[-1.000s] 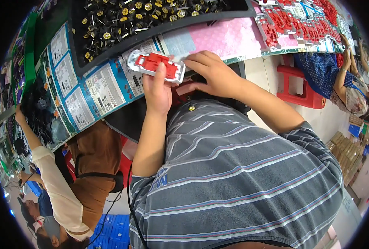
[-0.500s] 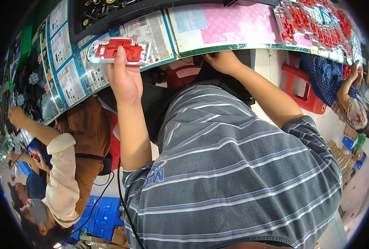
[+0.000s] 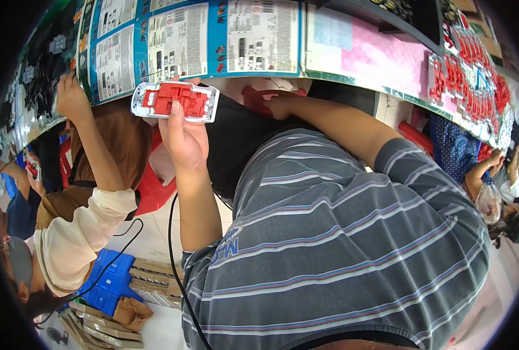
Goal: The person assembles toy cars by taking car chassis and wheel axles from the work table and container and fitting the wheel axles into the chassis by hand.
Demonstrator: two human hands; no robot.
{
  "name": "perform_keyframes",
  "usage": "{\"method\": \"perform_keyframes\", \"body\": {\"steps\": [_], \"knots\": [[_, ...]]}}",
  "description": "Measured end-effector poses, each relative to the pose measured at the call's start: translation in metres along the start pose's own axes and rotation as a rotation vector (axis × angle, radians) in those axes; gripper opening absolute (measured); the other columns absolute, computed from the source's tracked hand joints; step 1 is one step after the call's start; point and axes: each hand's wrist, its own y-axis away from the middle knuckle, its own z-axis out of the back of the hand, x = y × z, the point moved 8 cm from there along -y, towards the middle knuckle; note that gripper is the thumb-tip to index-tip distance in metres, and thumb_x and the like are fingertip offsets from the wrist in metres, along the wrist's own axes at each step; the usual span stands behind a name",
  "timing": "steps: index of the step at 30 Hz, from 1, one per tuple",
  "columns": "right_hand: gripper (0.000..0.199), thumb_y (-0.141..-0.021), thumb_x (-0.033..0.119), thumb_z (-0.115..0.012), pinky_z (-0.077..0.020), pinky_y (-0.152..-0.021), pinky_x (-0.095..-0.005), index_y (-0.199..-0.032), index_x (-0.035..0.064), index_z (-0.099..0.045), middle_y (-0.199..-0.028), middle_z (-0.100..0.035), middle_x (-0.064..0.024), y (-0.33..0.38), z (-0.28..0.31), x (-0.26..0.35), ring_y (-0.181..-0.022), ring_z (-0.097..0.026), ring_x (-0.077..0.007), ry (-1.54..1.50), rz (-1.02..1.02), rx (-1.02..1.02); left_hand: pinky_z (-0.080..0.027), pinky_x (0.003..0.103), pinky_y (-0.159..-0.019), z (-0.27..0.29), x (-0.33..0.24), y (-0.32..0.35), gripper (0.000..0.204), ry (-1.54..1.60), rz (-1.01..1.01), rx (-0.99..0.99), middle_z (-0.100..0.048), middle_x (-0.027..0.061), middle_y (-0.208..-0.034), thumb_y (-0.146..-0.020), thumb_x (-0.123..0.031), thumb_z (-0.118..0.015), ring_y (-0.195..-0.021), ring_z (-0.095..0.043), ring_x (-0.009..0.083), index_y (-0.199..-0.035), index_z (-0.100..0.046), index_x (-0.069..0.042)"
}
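My left hand (image 3: 183, 137) holds a white rectangular plate with red plastic parts set in it (image 3: 175, 101), lifted just below the edge of the worktable (image 3: 259, 73). My thumb presses on the red part. My right hand (image 3: 280, 105) is under the table edge near my lap, beside a red object (image 3: 256, 96); whether it grips anything is not visible. My grey striped shirt (image 3: 341, 233) fills the lower middle of the view.
Printed blue and white cards (image 3: 177, 35) lie along the table edge, with a pink sheet (image 3: 376, 55) to the right and rows of red parts (image 3: 469, 73) beyond. A co-worker in a brown top (image 3: 105, 157) sits on my left, one hand (image 3: 72, 96) on the table. Blue crates (image 3: 110, 280) stand on the floor.
My left hand has carried the white and red plate leftward and down off the table. My right hand has dropped from the plate to below the table edge.
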Motion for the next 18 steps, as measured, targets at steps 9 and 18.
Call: {"method": "perform_keyframes", "body": {"steps": [9, 18], "knots": [[0.089, -0.072, 0.047, -0.081, -0.0471, -0.100, -0.0444, -0.142, 0.0051, -0.045, -0.130, -0.060, -0.0236, 0.014, -0.016, -0.005, -0.121, -0.058, -0.0388, -0.179, 0.123, 0.136, -0.046, 0.041, -0.103, 0.080, 0.048, 0.044, 0.057, 0.039, 0.204, -0.268, -0.057, 0.0245, -0.128, -0.096, -0.017, -0.060, -0.122, -0.057, 0.0303, -0.143, -0.036, 0.005], [0.048, -0.092, 0.052, -0.063, -0.0544, -0.070, -0.0396, -0.110, 0.0075, -0.066, -0.105, -0.066, -0.0113, 0.015, -0.079, -0.115, -0.083, -0.064, -0.0227, -0.904, -0.755, 0.047, -0.043, 0.041, -0.105, 0.159, 0.091, 0.129, 0.062, -0.097, 0.401, -0.483, -0.057, 0.0200, -0.127, -0.093, -0.023, -0.064, -0.122, -0.056, 0.0300, -0.142, -0.038, 0.005]]}}
